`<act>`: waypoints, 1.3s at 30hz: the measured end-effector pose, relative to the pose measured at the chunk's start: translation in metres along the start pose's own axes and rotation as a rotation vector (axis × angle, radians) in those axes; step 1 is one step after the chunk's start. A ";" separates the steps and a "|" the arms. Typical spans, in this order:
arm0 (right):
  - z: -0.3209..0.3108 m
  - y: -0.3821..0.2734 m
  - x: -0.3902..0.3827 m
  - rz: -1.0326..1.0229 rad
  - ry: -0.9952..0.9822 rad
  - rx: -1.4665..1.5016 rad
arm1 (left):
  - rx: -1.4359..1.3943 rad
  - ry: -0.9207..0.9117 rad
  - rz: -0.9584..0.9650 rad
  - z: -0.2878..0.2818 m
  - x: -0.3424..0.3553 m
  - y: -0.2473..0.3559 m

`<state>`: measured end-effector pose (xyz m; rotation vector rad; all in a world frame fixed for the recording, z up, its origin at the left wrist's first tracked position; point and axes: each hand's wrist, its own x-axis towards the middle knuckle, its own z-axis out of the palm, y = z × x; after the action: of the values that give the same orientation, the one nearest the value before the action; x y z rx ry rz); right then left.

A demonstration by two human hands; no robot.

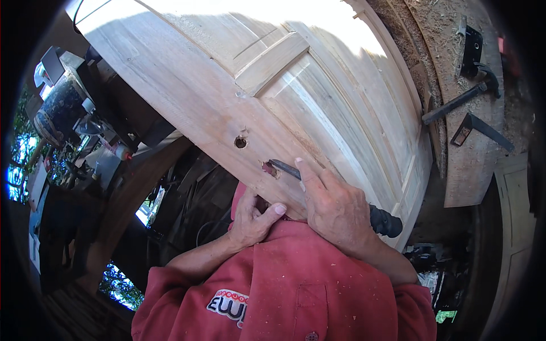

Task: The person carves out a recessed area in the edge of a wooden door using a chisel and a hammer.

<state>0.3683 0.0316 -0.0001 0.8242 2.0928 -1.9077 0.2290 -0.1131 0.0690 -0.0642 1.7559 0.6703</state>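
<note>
A pale wooden door (341,131) with raised panels lies across the view. A round hole (240,142) is cut in its lower rail, and beside it is a rougher cut hole (265,169) with red showing through. My right hand (335,210) grips a long dark tool (283,167), like a chisel or file, whose tip is at the rough hole; its black handle (385,221) sticks out past my palm. My left hand (256,219) holds the near edge of the door below that hole, thumb toward my right hand, fingers partly hidden.
At right, a claw hammer (458,101), a square (482,131) and a black metal tool (472,51) lie on boards (472,176) strewn with shavings. At left stand a paint-stained container (60,111), a glue bottle (124,152) and other clutter. A pale panelled piece (512,238) stands at far right.
</note>
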 end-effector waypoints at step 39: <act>0.001 -0.062 -0.007 0.375 0.023 -0.022 | 0.226 -0.261 0.144 -0.017 0.017 0.016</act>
<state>0.3419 0.0277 0.0565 1.1443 1.8079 -1.6793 0.2025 -0.1026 0.0621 0.2956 1.5817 0.5519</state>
